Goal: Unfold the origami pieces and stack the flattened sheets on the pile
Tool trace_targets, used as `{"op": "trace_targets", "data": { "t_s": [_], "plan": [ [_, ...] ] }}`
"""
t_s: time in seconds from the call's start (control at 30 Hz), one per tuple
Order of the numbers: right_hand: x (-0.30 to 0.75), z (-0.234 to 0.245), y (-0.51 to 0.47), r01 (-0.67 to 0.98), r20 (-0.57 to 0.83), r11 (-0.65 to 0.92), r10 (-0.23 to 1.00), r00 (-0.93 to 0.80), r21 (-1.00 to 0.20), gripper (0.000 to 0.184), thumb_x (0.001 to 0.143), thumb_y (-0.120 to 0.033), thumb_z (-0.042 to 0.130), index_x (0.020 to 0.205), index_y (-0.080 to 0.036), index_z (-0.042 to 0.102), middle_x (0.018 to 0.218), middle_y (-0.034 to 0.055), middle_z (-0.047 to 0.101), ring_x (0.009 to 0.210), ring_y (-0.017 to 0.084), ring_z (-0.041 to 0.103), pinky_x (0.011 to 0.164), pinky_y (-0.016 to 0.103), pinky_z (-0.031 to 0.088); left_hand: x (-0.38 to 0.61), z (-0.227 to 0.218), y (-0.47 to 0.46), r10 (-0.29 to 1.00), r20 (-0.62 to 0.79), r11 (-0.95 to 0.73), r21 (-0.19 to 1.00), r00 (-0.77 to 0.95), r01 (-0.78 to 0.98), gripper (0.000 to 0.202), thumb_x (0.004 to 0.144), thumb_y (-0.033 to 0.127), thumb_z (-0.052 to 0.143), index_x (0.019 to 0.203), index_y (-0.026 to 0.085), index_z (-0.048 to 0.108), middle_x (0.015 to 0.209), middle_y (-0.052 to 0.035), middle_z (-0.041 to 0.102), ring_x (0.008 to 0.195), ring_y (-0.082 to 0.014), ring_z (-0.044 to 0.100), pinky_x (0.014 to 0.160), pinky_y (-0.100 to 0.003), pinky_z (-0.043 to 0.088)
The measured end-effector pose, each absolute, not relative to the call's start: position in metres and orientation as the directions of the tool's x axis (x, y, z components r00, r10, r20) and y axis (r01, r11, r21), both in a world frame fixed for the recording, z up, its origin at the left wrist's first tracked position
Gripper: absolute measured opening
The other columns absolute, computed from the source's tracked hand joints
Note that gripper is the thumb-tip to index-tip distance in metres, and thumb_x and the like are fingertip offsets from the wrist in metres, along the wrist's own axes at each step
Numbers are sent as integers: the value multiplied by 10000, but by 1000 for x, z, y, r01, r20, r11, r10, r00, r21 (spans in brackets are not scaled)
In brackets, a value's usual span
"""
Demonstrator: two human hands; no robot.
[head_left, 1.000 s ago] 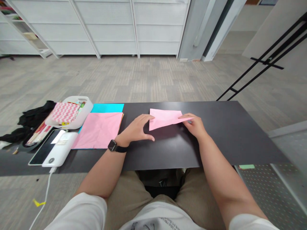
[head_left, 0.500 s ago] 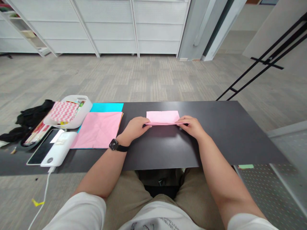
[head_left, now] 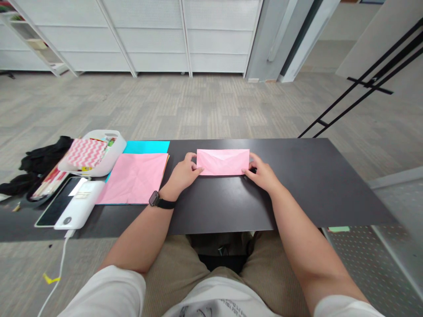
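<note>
A folded sheet of pink paper (head_left: 223, 162), now a wide rectangle with faint creases, is held between my two hands above the dark table (head_left: 228, 207). My left hand (head_left: 185, 171) pinches its left edge, thumb at the lower left corner. At the opposite end, my right hand (head_left: 261, 172) grips the right edge with its thumb over the lower corner. Some fingers of both hands are hidden behind the paper. A black watch (head_left: 154, 199) is on my left wrist. Left of that hand lies a stack of larger pink sheets (head_left: 135, 178) on blue paper (head_left: 147, 146).
A white basket (head_left: 114, 154) with a pink zigzag-patterned item stands at the table's left. Close by are a tablet (head_left: 54, 204), a white power bank (head_left: 79, 204) with a white cable (head_left: 62, 259), a tray of pens (head_left: 48, 187) and black cloth (head_left: 46, 154).
The pink paper has tilted up so its broad face shows toward me. Both hands have shifted their hold from the near edge to the side edges.
</note>
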State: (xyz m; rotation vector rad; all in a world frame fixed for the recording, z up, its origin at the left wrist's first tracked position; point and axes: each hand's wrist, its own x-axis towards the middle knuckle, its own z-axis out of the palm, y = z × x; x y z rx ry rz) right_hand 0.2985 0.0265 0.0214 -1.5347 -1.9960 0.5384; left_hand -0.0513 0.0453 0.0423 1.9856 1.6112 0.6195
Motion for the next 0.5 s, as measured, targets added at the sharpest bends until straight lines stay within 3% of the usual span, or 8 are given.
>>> {"op": "trace_targets", "data": {
  "t_s": [0.07, 0.13, 0.2, 0.33, 0.4, 0.5],
  "plan": [
    [294, 21, 25, 735, 175, 243, 970, -171, -633, 907, 920, -316, 672, 1717, -236, 246, 896, 9, 803, 818, 250, 761, 839, 384, 588, -51, 43, 45, 983, 18, -154, 619, 182, 770, 598, 934, 349, 714, 1462, 198, 476, 841, -18, 784, 838, -259, 769, 767, -350, 539],
    [290, 22, 25, 741, 179, 252, 968, -178, -623, 944, 941, -308, 642, 1746, -235, 155, 901, 12, 797, 806, 245, 756, 851, 385, 587, -49, 44, 44, 985, 6, -144, 587, 173, 797, 663, 929, 334, 719, 1512, 180, 444, 867, -35, 789, 859, -266, 772, 778, -348, 540],
    [288, 22, 24, 757, 194, 287, 958, -213, -587, 859, 957, -305, 618, 1734, -254, 253, 917, 23, 795, 819, 245, 753, 862, 384, 585, -48, 46, 42, 986, -6, -135, 543, 165, 829, 701, 935, 324, 709, 1552, 168, 414, 884, -49, 790, 878, -279, 773, 791, -353, 538],
    [286, 22, 23, 792, 217, 361, 932, -290, -493, 560, 971, -285, 599, 1530, -273, 630, 984, 56, 810, 884, 246, 751, 897, 386, 576, -44, 49, 38, 989, -16, -126, 435, 148, 891, 756, 971, 345, 659, 1623, 142, 334, 939, -80, 784, 933, -307, 763, 867, -396, 549],
    [285, 21, 23, 797, 222, 380, 924, -310, -469, 488, 975, -270, 595, 1451, -262, 703, 1022, 70, 818, 899, 245, 750, 913, 394, 568, -42, 51, 36, 989, 72, -147, 370, 129, 918, 758, 967, 342, 658, 1623, 122, 348, 1064, -128, 769, 1042, -331, 735, 951, -447, 549],
    [281, 22, 22, 799, 215, 402, 916, -340, -448, 473, 969, -258, 609, 1429, -258, 720, 1085, 82, 826, 941, 253, 751, 951, 417, 553, -37, 54, 32, 936, 310, -269, 322, 167, 908, 601, 966, 302, 655, 1526, 143, 506, 1293, -179, 688, 1228, -349, 642, 1086, -509, 506]
  ]
}}
